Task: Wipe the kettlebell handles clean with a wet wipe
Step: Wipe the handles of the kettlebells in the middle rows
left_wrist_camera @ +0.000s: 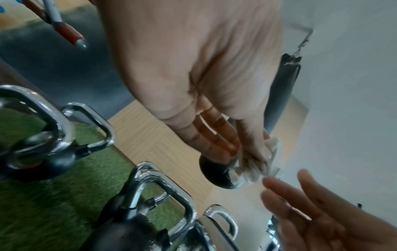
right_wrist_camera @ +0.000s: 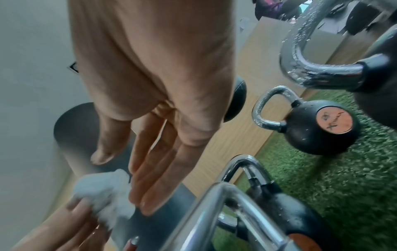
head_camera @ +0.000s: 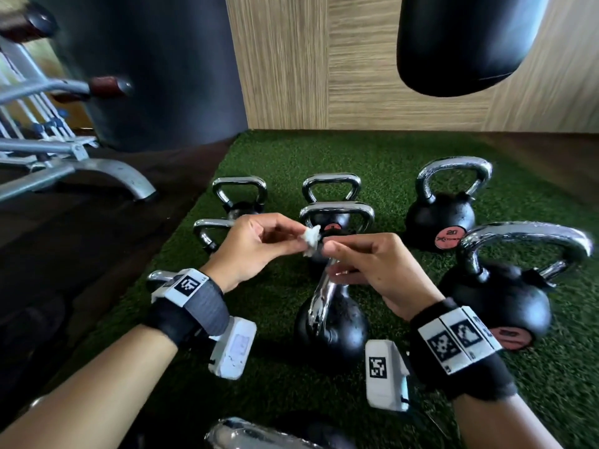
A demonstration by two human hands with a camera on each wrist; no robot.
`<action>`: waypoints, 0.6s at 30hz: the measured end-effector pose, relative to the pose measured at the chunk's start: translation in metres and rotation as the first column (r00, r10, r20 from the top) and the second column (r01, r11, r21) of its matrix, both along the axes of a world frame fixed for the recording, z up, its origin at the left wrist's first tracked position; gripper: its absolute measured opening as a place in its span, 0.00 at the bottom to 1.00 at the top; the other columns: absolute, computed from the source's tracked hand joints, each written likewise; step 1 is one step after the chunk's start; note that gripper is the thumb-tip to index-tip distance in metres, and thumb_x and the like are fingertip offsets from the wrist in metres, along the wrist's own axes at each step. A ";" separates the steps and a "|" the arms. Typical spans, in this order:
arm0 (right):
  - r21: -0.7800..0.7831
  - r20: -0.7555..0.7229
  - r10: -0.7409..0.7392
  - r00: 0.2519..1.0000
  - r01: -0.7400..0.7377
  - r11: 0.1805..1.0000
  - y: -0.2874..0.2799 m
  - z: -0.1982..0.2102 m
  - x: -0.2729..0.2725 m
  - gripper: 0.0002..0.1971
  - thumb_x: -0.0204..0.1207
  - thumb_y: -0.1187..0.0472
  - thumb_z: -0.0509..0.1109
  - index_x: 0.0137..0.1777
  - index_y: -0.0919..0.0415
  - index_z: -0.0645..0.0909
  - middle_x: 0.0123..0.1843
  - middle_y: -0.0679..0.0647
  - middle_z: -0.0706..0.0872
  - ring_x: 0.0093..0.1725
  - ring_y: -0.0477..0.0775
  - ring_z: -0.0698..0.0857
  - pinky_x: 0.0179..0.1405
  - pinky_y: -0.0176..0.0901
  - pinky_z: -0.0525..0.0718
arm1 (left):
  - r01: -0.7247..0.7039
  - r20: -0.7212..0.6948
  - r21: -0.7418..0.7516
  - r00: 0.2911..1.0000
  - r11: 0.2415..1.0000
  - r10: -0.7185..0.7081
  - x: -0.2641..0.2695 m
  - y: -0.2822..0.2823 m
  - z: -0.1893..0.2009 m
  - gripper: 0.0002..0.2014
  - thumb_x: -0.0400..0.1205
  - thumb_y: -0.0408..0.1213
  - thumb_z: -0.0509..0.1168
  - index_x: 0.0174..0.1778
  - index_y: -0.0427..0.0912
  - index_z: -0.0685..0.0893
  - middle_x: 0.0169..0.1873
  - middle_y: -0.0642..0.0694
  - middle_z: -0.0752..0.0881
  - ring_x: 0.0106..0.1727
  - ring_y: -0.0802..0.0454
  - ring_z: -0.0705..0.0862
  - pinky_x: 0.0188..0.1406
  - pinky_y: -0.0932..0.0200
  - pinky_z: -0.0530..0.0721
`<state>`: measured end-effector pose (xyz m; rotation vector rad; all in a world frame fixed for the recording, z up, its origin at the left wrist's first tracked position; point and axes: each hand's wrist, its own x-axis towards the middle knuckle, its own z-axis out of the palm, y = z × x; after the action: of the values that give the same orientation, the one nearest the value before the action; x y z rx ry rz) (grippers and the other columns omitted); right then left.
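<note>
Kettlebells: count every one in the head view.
9 kettlebells: two at the back, one mid-centre, one front centre, two right, two handles far left, one at the bottom edge. Others may be hidden.

Black wristbands, white tag-marked camera units.

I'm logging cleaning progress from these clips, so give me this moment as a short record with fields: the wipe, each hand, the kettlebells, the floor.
wipe: small crumpled white wet wipe, held in the air above the kettlebells, touching no handle
left hand: left hand pinches the wipe at its fingertips
right hand: right hand open, straight fingers reaching to the wipe; contact unclear
nearest kettlebell: black with chrome handle, just below the hands
other kettlebells: several more upright around it, one marked 20
floor: green turf mat
</note>
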<state>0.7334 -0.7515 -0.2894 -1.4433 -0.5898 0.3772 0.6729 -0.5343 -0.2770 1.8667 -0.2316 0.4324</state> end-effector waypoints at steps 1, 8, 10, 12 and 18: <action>0.016 -0.020 0.012 1.000 -0.011 1.000 0.001 0.000 0.000 0.13 0.74 0.56 0.80 0.56 0.60 0.92 0.49 0.60 0.94 0.41 0.55 0.93 0.42 0.48 0.93 | -0.003 0.019 0.015 1.000 1.000 0.003 0.002 -0.004 0.001 0.10 0.71 0.34 0.79 0.46 0.51 0.94 0.43 0.53 0.95 0.46 0.61 0.92 0.51 0.70 0.86; 0.180 -0.198 -0.050 0.979 0.086 0.980 0.001 -0.012 0.001 0.17 0.66 0.56 0.83 0.52 0.66 0.93 0.48 0.67 0.93 0.43 0.58 0.92 0.43 0.48 0.92 | 0.002 -0.032 0.137 0.999 0.991 0.002 0.011 -0.014 0.003 0.14 0.73 0.30 0.82 0.47 0.49 0.87 0.46 0.49 0.95 0.51 0.54 0.94 0.60 0.59 0.89; 0.197 -0.241 -0.081 0.967 0.130 0.972 0.001 -0.017 0.003 0.14 0.68 0.56 0.83 0.49 0.66 0.93 0.46 0.68 0.93 0.41 0.58 0.92 0.43 0.50 0.93 | 0.076 -0.093 0.188 0.994 0.979 -0.060 0.012 -0.015 0.002 0.15 0.77 0.29 0.79 0.49 0.52 0.84 0.49 0.49 0.95 0.56 0.52 0.93 0.66 0.54 0.86; 0.188 -0.274 -0.102 0.956 0.157 0.970 0.001 -0.022 0.006 0.06 0.73 0.62 0.81 0.44 0.66 0.93 0.43 0.67 0.93 0.38 0.56 0.92 0.40 0.47 0.92 | 0.181 -0.165 0.240 0.976 0.954 -0.144 0.013 -0.016 -0.001 0.18 0.82 0.26 0.73 0.54 0.56 0.81 0.55 0.51 0.94 0.61 0.51 0.91 0.66 0.55 0.85; 0.181 -0.358 -0.258 0.897 0.338 0.923 -0.009 -0.044 0.026 0.06 0.74 0.65 0.79 0.36 0.64 0.91 0.38 0.63 0.93 0.33 0.53 0.90 0.33 0.41 0.90 | 0.127 -0.313 0.315 0.949 0.940 -0.023 0.024 0.000 -0.023 0.37 0.75 0.12 0.64 0.67 0.61 0.77 0.61 0.55 0.91 0.62 0.57 0.87 0.54 0.56 0.85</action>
<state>0.7590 -0.7600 -0.3335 -1.1801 -0.1286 0.2806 0.6974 -0.5341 -0.3001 2.2175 -0.1735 0.0446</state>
